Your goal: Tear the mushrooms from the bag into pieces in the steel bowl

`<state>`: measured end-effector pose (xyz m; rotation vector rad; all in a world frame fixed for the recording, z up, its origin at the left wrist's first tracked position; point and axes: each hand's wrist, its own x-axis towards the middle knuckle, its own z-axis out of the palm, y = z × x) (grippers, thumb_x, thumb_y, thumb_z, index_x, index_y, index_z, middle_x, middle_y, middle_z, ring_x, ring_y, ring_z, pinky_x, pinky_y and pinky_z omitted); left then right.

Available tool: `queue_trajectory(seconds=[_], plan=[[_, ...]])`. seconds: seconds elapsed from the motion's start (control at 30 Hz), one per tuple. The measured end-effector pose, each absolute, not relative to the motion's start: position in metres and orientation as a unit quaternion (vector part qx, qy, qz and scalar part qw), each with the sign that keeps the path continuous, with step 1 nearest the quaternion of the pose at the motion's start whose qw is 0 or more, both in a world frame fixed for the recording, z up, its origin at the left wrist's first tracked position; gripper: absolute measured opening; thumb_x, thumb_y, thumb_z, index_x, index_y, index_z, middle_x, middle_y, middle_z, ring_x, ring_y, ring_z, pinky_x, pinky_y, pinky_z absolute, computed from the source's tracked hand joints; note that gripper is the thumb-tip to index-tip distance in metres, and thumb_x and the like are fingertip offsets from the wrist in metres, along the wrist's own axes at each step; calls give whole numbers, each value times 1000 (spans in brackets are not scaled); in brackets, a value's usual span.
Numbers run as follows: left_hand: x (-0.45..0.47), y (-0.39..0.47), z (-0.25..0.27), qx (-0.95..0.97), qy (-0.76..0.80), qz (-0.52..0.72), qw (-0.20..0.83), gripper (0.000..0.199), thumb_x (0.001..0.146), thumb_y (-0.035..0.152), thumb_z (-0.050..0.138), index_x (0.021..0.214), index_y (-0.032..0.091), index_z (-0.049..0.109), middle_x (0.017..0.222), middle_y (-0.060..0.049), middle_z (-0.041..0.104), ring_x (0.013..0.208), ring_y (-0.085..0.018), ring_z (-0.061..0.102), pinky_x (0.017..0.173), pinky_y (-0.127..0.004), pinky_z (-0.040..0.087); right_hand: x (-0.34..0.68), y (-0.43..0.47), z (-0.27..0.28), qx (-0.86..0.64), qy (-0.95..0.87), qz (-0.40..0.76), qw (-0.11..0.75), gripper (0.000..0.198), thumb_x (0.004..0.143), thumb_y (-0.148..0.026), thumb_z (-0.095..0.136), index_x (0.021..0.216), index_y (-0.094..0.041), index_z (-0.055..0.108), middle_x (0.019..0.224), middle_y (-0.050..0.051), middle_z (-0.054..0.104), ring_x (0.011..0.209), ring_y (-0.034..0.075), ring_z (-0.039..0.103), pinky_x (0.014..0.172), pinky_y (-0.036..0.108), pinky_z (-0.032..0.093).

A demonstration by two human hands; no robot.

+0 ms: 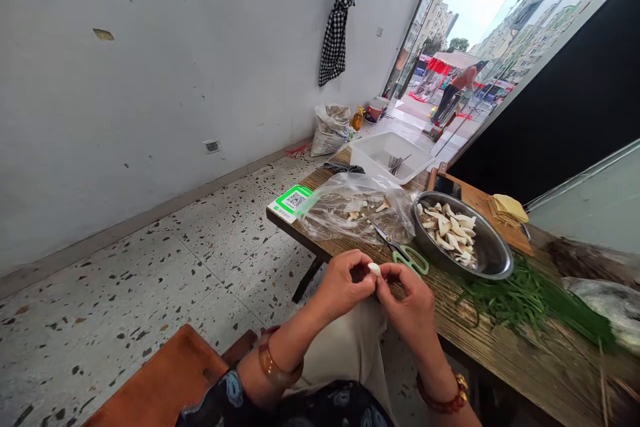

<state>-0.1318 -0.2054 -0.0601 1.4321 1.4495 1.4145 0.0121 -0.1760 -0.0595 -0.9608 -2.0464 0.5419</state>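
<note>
A small, smooth white piece [374, 269] is pinched between my two hands, above my lap at the table's near edge. Whether it is mushroom or a garlic clove, I cannot tell. My left hand [347, 283] has its thumb and forefinger closed on the piece's left side. From the right, the fingertips of my right hand [410, 297] meet it. Just beyond my hands lie scissors [407, 257] with pale green handles. Behind them spreads a clear plastic bag [325, 213] with whitish scraps on it. To the right, a steel bowl [493, 257] holds cut mushroom pieces [450, 233].
Long green leaves [535, 297] lie right of the bowl on the wooden table [505, 343]. Farther back are a white plastic tub [380, 147] and a cutting board [475, 203] bearing yellowish sheets [507, 208]. A QR-code sign [293, 202] lies at the left corner.
</note>
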Motion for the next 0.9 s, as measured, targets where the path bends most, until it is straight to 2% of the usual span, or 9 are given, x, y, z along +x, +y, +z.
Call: queue_trajectory(seconds=[0.23, 0.4, 0.63, 0.9], plan=[[-126, -199, -59, 553, 541, 547, 320, 7, 66, 12, 51, 63, 15, 57, 62, 2, 55, 60, -10, 48, 59, -22, 36, 9, -177, -60, -393, -796, 165, 430, 4, 81, -20, 58, 79, -20, 61, 72, 0, 65, 65, 14, 60, 64, 27, 48], [-119, -194, -64, 544, 540, 564, 307, 9, 65, 11, 49, 60, 16, 54, 60, 3, 52, 59, -10, 46, 59, -22, 35, 9, -178, -63, -426, -771, 184, 435, 4, 79, -22, 59, 77, -20, 62, 70, 0, 65, 63, 14, 60, 63, 27, 48], [-114, -195, -64, 517, 534, 564, 358, 9, 66, 13, 50, 62, 15, 57, 61, 2, 54, 60, -10, 46, 59, -22, 36, 20, -172, -66, -457, -695, 369, 415, 12, 77, -27, 61, 81, -17, 65, 71, 1, 65, 60, 13, 56, 56, 24, 46], [-111, -196, -61, 411, 422, 596, 545, 5, 68, 20, 57, 68, 14, 58, 64, 2, 57, 60, -10, 51, 61, -22, 41, 27, -170, -57, -387, -530, 618, 433, 17, 73, -32, 66, 77, -17, 63, 65, 1, 62, 55, 12, 54, 55, 26, 49]])
